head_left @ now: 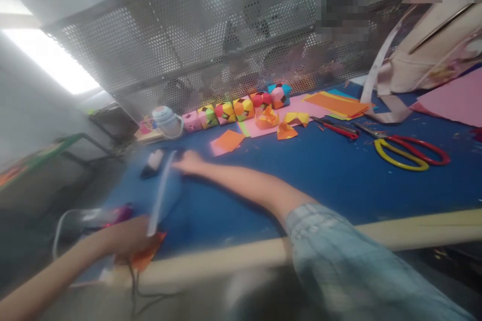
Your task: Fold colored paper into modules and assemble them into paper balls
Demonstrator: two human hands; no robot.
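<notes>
Nearest: left hand (130, 243) at the desk's (331, 175) front-left corner, fingers closed on an orange paper piece (148, 256) and the lower end of a pale blue sheet (161, 195). Sheet's long axis runs from the front edge up and away toward the back. Right hand (190, 161) lies farther in, touching the sheet's far end; motion blur, cannot tell if its fingers are apart. Folded paper balls (241, 108) line the back edge. Scissors (408, 153) near the right edge. No containers discernible.
</notes>
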